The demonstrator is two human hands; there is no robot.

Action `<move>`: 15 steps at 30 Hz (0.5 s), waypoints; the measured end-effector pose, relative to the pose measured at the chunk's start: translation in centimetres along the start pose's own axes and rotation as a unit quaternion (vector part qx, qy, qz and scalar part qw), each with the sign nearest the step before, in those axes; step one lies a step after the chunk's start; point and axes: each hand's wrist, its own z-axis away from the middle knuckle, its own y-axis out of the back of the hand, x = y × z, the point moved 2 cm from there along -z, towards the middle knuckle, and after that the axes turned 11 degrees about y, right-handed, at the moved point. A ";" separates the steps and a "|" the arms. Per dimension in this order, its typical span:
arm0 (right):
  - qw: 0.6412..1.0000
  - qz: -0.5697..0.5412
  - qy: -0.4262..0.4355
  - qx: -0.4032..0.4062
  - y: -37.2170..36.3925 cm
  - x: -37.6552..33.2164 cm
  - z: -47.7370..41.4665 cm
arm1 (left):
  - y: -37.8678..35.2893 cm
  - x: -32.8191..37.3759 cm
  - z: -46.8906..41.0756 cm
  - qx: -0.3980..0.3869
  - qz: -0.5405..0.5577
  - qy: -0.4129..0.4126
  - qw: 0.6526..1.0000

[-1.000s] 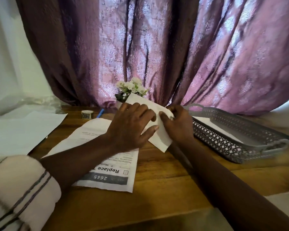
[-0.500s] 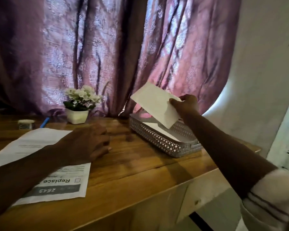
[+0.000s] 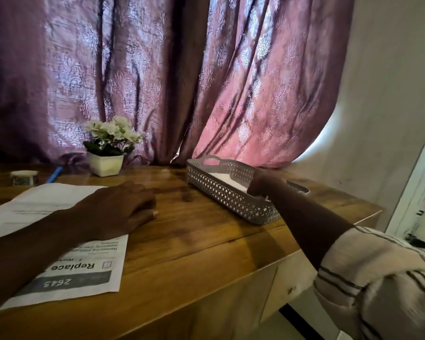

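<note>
A grey perforated basket [image 3: 221,192] stands on the wooden table [image 3: 206,236] at the right, in front of the curtain. White folded paper [image 3: 225,179] lies inside it. My right hand [image 3: 263,184] reaches down into the basket onto that paper; its fingers are hidden behind the basket wall. My left hand [image 3: 115,209] rests on the table with loosely curled fingers, holding nothing, its wrist lying over a printed sheet [image 3: 84,273] marked "Replace" and "2645".
A small white pot of white flowers [image 3: 106,164] stands at the back, with a blue pen [image 3: 54,174] and a tape roll [image 3: 23,177] to its left. A purple curtain [image 3: 231,82] hangs behind. The table ends just right of the basket, by a white wall [image 3: 390,94].
My right hand carried the folded paper from the table's middle over to the basket and lowered it inside. My left hand let go of the paper and settled on the printed sheet.
</note>
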 end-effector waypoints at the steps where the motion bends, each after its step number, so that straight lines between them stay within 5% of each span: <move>1: 1.000 0.011 0.000 0.009 0.1 -0.1 0.2 | 0.0 -0.1 0.0 0.000 0.003 -0.003 1.000; 6: 0.984 0.098 0.009 0.146 2.4 -0.9 1.3 | 0.1 0.2 0.1 -0.003 0.010 -0.007 1.000; 11: 0.923 -0.047 0.176 0.339 2.3 -5.7 4.9 | 1.1 0.4 0.4 -0.004 -0.005 -0.008 1.000; 15: 0.867 -0.191 0.353 0.296 -1.3 -12.4 7.9 | 3.6 -0.9 0.3 0.048 -0.016 0.031 0.998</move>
